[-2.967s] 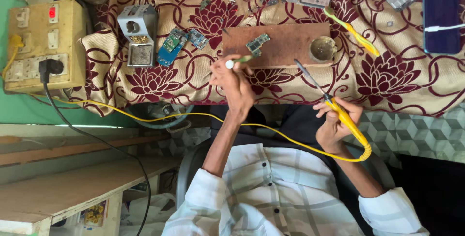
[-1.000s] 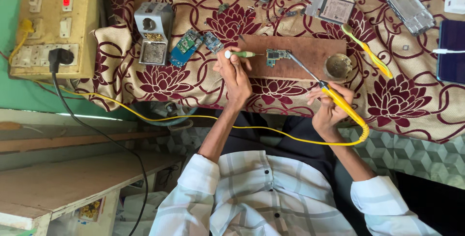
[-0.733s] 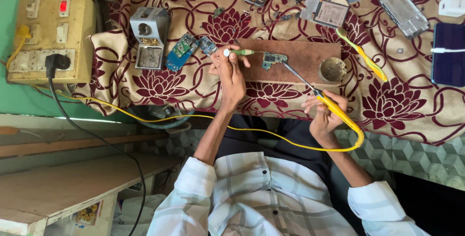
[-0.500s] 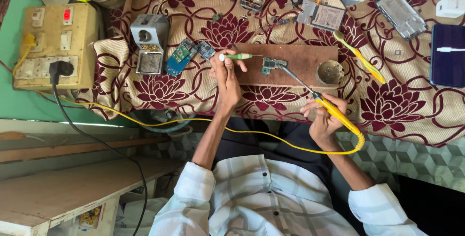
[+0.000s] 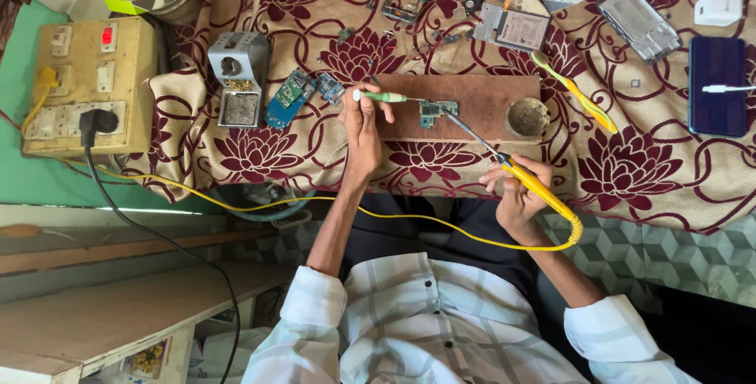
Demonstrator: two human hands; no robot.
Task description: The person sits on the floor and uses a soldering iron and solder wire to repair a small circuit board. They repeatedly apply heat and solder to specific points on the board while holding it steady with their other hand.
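Closest to the camera, the person's checked shirt fills the bottom edge, both sleeves rolled at the forearm. The right hand (image 5: 516, 195) is clenched around the yellow soldering iron (image 5: 529, 183), its cable looping back toward the lap; a moment ago that hand sat a touch lower, and the iron's thin metal tip has stayed on the small circuit board (image 5: 438, 110). The left hand (image 5: 362, 124) is closed on a green-handled tool (image 5: 382, 97), pinched between thumb and fingers, and it has barely shifted, the tool's point still reaching in from the board's left side. The board itself is small, green and dark with tiny parts, lying flat on the wooden block (image 5: 465, 108), near the middle of it. Whether either tip actually touches a component is too fine to tell. At the block's right end sits a round shallow dish (image 5: 527, 117). Left of the block lie two loose blue-green boards (image 5: 290, 98) and a grey iron stand (image 5: 239, 77). Just right of the dish rests a yellow-green toothbrush (image 5: 573, 92). Farther out on the flowered cloth (image 5: 630, 171) are phone frames (image 5: 639, 23), partly cut off at the top edge, a dark phone (image 5: 717, 85) on a white lead, and the switchboard (image 5: 87, 85) at far left.
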